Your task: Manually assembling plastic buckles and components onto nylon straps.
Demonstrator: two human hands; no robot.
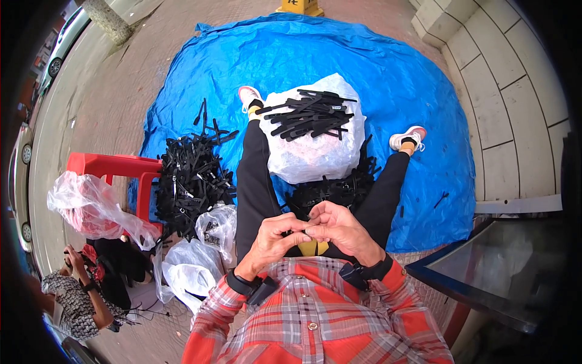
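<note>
My left hand and my right hand meet in front of my shirt, fingertips pinched together. Whatever lies between the fingers is too small or hidden to make out. Just beyond them, between my legs, lies a heap of black straps. Behind it stands a stuffed white plastic bag with a loose stack of black straps on top. A larger tangled pile of black straps, some with small shiny parts, lies to the left of my left leg.
A blue tarp covers the ground under the piles. At left are a red plastic stool, clear plastic bags and another person. A dark-framed glass panel stands at right, near a tiled wall.
</note>
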